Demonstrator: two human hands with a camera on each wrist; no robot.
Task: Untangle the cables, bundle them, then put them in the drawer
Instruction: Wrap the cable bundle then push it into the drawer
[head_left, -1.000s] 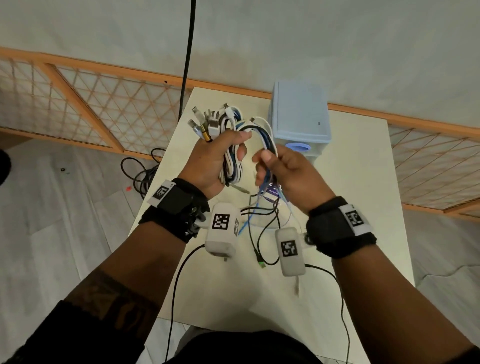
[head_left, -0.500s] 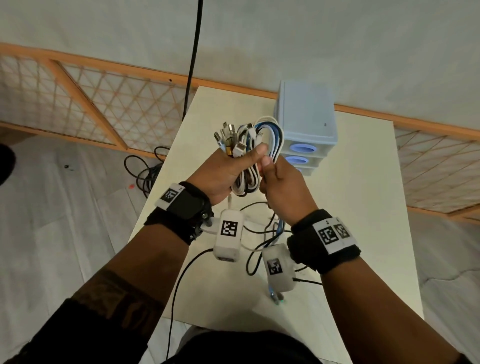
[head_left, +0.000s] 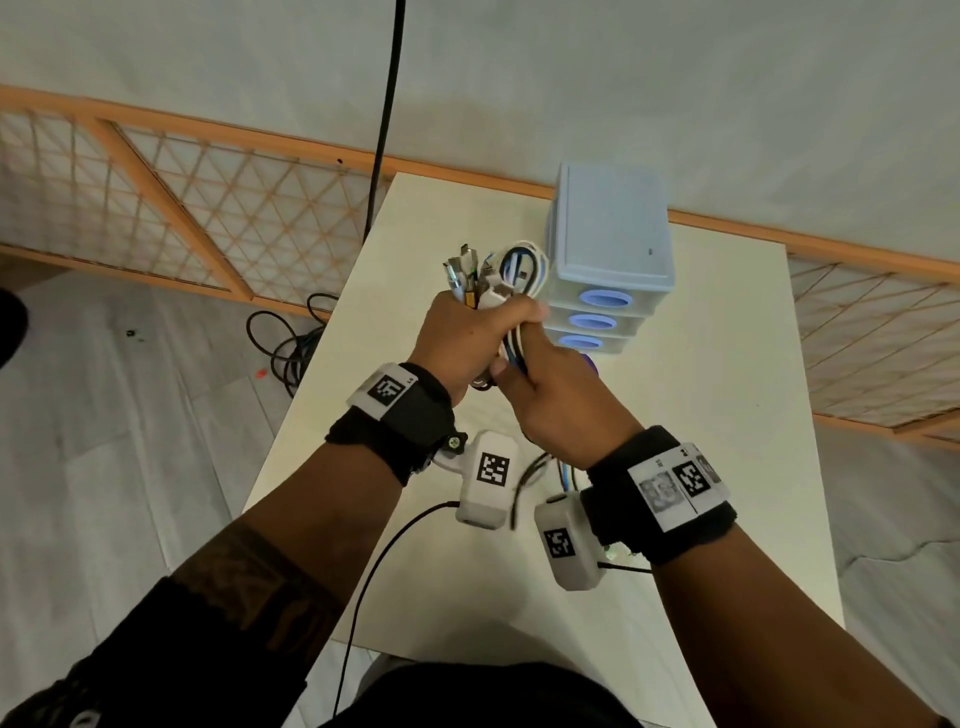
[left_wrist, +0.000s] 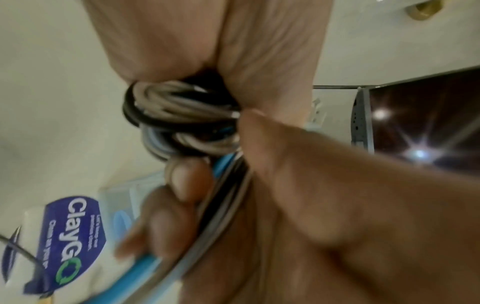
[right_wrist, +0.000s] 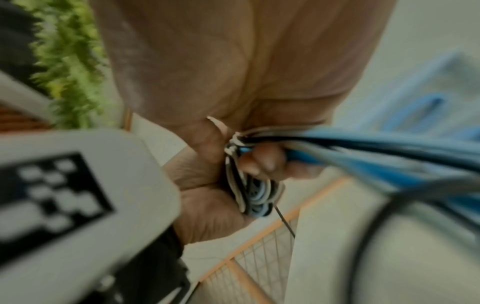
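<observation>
A: Where were the cables (head_left: 511, 291)?

B: Bunched in the air above the surface (head_left: 727, 395), just in front of the drawers (head_left: 610, 270). The left hand (head_left: 467, 340) was fisted around the middle of the bundle, with the plug ends and white, black and blue loops sticking up out of the top of its grip.

A: And the right hand (head_left: 558, 400)?

B: Pressed against the left from below, its fingers curled round the strands coming out of the bottom of the bundle. The left wrist view showed a blue cable (left_wrist: 221, 168) and dark ones running down under its thumb and fingers (left_wrist: 187, 181), beneath coils (left_wrist: 179, 115) of grey and black. The right wrist view was blurred, but blue and black strands (right_wrist: 363, 148) left the fist there too.

A: Anything loose?

B: Some tails (head_left: 540, 470) hung down between the wrists. Whether they touched the surface I couldn't tell.

A: The drawers themselves?

B: A small pale blue stack of three at the far side of the surface, all pushed in. A purple-labelled thing (head_left: 589, 364) peeked out beside the right hand; the label (left_wrist: 74, 236) read "ClayGo".
</observation>
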